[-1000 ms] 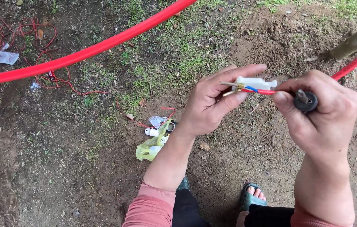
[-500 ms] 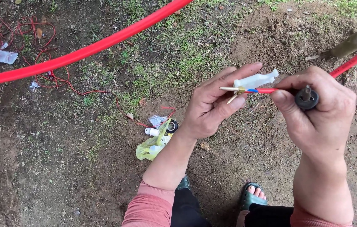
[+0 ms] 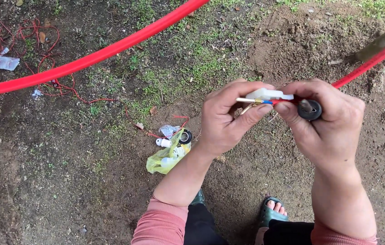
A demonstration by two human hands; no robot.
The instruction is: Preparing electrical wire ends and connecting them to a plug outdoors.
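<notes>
At centre right of the frame, the left hand (image 3: 224, 120) pinches one white connector (image 3: 268, 95) on coloured wires while the right hand (image 3: 328, 122) grips one black-capped tool (image 3: 310, 109) and one red cable (image 3: 364, 68), above one yellow bag (image 3: 165, 159).

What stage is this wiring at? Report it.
Done: the red cable end is stripped, thin coloured wires bared. In hand: the left hand and right hand pinch a white connector against those wires. Left: the wires look not yet seated; spare parts wait by the yellow bag.

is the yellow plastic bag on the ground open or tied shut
Open: the yellow plastic bag lies crumpled on the dirt, small white pieces spilling from its mouth.
</notes>
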